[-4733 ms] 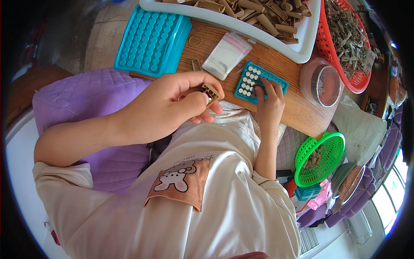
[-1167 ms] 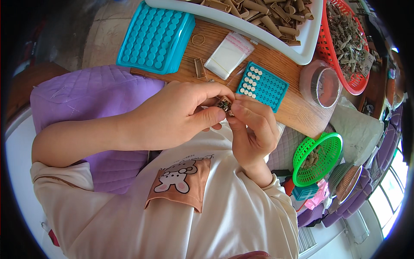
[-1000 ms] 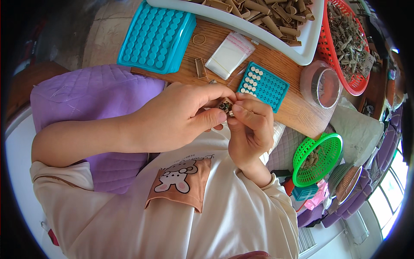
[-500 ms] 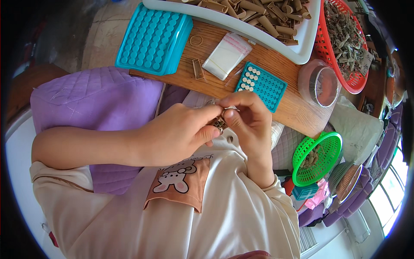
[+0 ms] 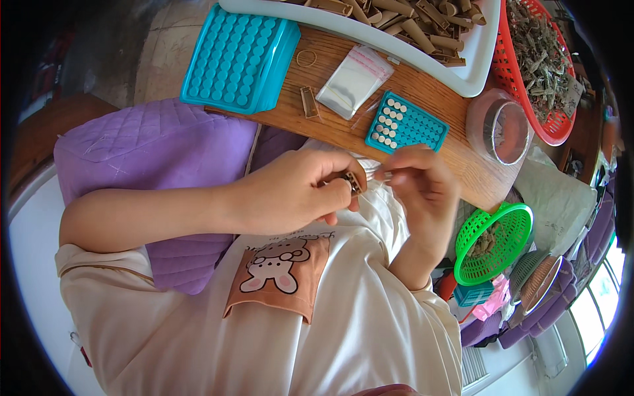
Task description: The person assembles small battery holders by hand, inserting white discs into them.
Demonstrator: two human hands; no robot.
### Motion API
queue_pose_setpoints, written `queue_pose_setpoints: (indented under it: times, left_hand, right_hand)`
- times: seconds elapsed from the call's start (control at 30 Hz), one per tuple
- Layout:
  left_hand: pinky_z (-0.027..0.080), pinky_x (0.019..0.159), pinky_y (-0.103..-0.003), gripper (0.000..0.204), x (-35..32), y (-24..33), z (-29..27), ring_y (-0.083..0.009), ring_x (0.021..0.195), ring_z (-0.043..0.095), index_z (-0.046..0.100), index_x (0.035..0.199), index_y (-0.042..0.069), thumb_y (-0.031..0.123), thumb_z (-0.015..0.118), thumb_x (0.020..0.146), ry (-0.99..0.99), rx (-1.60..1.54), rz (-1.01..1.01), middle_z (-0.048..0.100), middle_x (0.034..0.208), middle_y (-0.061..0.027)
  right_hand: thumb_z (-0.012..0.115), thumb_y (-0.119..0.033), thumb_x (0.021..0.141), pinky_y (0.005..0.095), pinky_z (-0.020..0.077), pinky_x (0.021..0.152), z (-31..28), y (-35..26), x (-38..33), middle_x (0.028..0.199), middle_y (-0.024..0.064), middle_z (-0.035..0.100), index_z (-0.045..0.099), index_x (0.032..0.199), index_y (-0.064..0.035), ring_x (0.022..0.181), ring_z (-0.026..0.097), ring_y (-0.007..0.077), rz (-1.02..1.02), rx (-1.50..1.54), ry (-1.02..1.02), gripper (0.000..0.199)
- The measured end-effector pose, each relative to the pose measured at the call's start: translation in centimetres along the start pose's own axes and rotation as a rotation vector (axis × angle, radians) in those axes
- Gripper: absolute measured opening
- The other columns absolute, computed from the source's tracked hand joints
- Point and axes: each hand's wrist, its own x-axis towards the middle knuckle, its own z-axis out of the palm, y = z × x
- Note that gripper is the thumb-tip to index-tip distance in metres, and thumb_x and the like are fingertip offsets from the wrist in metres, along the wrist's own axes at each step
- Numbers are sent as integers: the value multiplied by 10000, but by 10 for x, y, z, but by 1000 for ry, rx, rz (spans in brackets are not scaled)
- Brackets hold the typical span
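My left hand (image 5: 310,188) is closed around a small brown piece with dark gaps (image 5: 353,183), whose end shows between thumb and index finger. Most of that piece is hidden by the fingers. My right hand (image 5: 426,198), slightly blurred, is a short way to the right of it. Its thumb and fingertips are pinched together at a tiny pale thing (image 5: 387,176), too small to name. Beyond my right hand lies a small teal tray (image 5: 422,129), with several white round pieces in its left rows and bare teal pegs or cups on the rest.
On the wooden table (image 5: 294,130) are a larger teal tray (image 5: 228,63), clear plastic bags (image 5: 353,82), a rubber band (image 5: 306,58), a brown trough-shaped piece (image 5: 309,102) and a clear round tub (image 5: 505,129). A white bin (image 5: 472,82) of brown pieces, a red basket (image 5: 561,132) and a green basket (image 5: 522,231) stand around.
My hands have come apart. The right hand has moved right, away from the brown piece, its fingertips pinched; the left still holds that piece. The view has shifted slightly.
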Motion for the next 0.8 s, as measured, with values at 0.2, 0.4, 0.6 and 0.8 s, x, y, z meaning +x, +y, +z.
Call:
queue_pose_setpoints:
  times: [0.2,0.4,0.6,0.8]
  left_hand:
    - [407,588,-194,195,-1,9,-3,-60,635,504,473,985,35,100,359,841,34,-100,-100,545,838,-41]
    - [447,680,-238,208,1,1,3,-91,749,532,434,1054,13,105,379,876,39,-101,-8,533,932,-70]
    - [450,723,-238,272,-2,6,8,-99,808,529,372,1138,4,98,390,884,68,85,92,523,962,-75]
    - [455,707,-237,296,-5,0,11,-101,807,529,363,1150,-5,117,406,883,98,-25,79,532,933,-70]
  right_hand:
    - [533,28,782,215,455,571,-52,9,-8,799,79,557,514,874,26,684,584,134,-31,76,232,94]
    - [544,84,749,213,491,583,-22,2,-16,792,104,562,487,864,44,785,603,196,-61,-24,328,134]
    - [634,70,673,266,497,624,24,24,-22,761,122,586,495,873,23,761,616,251,-517,-214,306,248]
    - [632,74,669,266,508,559,34,27,-20,738,119,583,517,813,24,751,622,267,-611,-382,296,191]
